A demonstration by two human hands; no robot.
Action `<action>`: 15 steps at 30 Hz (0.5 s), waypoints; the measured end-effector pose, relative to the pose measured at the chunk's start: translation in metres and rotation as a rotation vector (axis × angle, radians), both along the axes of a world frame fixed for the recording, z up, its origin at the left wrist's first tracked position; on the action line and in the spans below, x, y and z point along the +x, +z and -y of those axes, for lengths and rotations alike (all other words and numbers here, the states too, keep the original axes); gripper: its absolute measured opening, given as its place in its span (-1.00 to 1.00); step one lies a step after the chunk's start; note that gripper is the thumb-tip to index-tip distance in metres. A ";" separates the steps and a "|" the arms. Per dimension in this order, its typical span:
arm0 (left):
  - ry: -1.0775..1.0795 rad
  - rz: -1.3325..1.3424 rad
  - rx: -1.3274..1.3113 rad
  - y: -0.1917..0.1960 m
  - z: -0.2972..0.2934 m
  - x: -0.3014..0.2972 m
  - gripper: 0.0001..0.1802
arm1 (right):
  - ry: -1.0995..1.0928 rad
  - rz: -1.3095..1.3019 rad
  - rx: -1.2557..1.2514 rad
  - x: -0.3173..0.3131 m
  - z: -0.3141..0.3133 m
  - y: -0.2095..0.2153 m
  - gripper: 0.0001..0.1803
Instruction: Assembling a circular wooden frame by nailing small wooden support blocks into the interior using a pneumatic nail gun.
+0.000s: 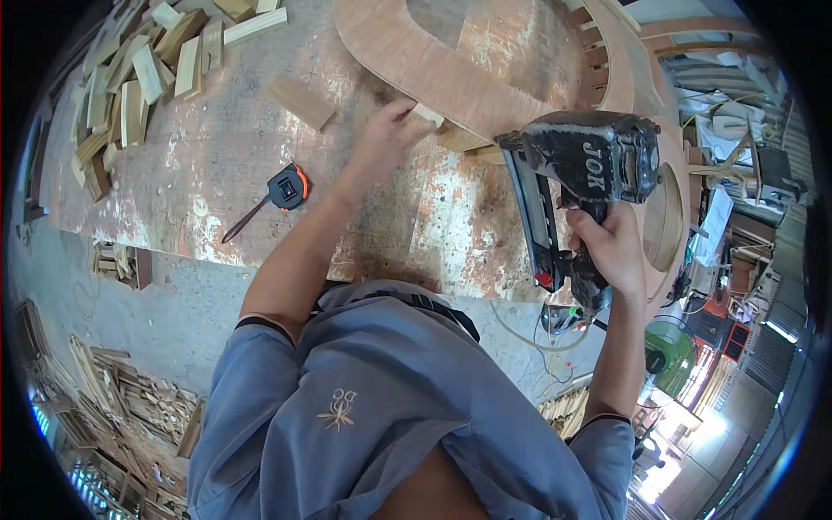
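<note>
My right hand (612,247) is wrapped round the grip of a black nail gun (592,147). Its nose end lies at the edge of a curved plywood piece (455,76), above a wood strip (462,139) seen under that edge. My left hand (381,140), slightly blurred, pinches a small pale wood block (425,114) against the plywood's near edge. A loose flat wood block (301,101) lies to the left of this hand. Nearer to me on the bench is a black and orange tape measure (288,186) with a dark strap.
A heap of wood offcuts (143,78) covers the far left of the worn workbench (195,208). At the right stands a curved slatted wood frame (598,56). An air hose (537,347) hangs below the bench edge. A green fan (667,355) and scrap wood (130,399) are on the floor.
</note>
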State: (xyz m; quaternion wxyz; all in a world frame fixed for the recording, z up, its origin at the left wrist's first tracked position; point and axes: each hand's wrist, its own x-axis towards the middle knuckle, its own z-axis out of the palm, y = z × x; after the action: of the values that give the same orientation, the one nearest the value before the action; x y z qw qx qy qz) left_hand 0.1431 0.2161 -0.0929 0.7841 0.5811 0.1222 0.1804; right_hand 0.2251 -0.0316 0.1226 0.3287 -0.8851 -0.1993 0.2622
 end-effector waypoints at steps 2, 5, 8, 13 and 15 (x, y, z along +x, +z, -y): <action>0.016 -0.047 -0.045 0.001 -0.001 0.008 -0.65 | 0.004 0.003 -0.004 0.002 0.001 0.000 -0.85; 0.020 -0.231 -0.128 -0.009 -0.004 0.017 -0.64 | 0.014 0.005 0.000 0.006 0.005 -0.002 -0.85; -0.007 -0.101 -0.227 -0.021 -0.007 0.021 -0.67 | 0.019 0.002 0.026 0.007 0.003 0.000 -0.85; -0.101 0.014 -0.265 -0.029 -0.016 0.026 -0.69 | -0.028 -0.013 0.036 0.005 -0.007 0.008 -0.88; -0.110 0.010 -0.280 -0.029 -0.018 0.027 -0.71 | -0.071 -0.108 0.098 0.005 -0.014 0.010 -0.88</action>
State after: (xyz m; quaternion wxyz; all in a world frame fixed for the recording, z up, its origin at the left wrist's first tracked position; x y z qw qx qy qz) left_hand 0.1701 0.2343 -0.1221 0.8668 0.4710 0.1103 0.1213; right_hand 0.2296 -0.0180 0.1331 0.3910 -0.8590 -0.1625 0.2878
